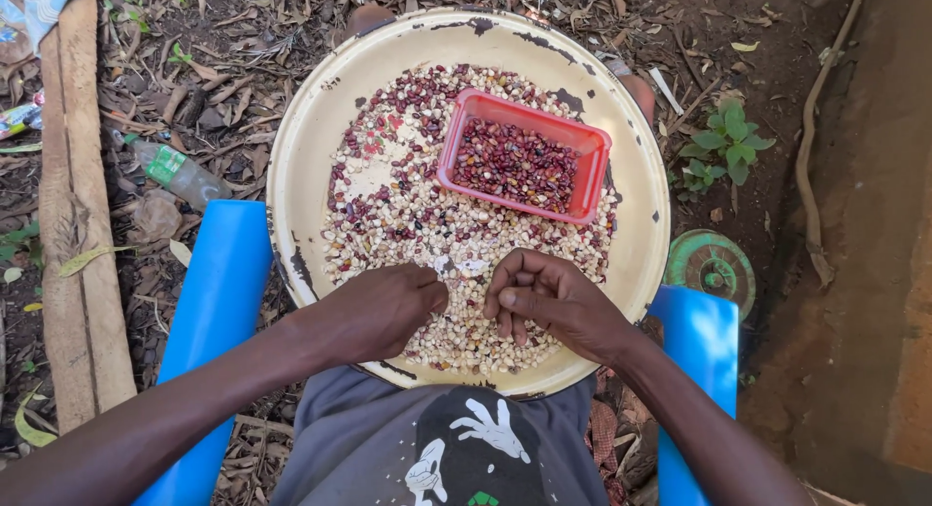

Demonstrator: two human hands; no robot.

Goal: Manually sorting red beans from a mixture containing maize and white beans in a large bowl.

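resting on mixed pale and maroon kernels (417,224), both hands' fingers curled pinching grains, chipped round enamel tray (301,166), pink rectangular plastic tub (594,166)

Not much packaging around here, honestly. There's a clear plastic bottle (178,173) lying on its side in the dry leaves, left of the big tray and just above the blue chair arm. It's got a green label (165,163) with a bit of white wrapped around near its neck end, and the rest of it looks dusty and see-through. Way over at the left edge, next to the wooden plank, a crumpled shiny wrapper (16,118) pokes into view, mixed colours, mostly cut off. No signs or screens anywhere.
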